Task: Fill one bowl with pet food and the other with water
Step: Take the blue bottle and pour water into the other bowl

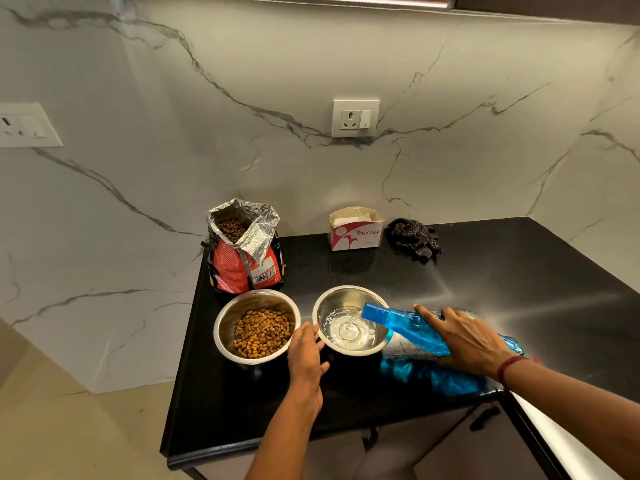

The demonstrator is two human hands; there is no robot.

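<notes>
Two steel bowls stand side by side on the black counter (485,271). The left bowl (228,318) holds brown kibble. The right bowl (332,299) has water in its bottom. My right hand (467,337) grips a blue plastic bottle (405,325), tilted with its mouth over the right bowl's rim, and a thin stream of water runs into the bowl. My left hand (306,351) touches the near left rim of the right bowl with fingers around its edge. An open red pet food bag (242,251) stands behind the left bowl.
A small open white and red carton (355,230) and a dark checked cloth (414,239) sit at the back of the counter by the marble wall. A wall socket (355,117) is above them. The counter's front edge is near my arms.
</notes>
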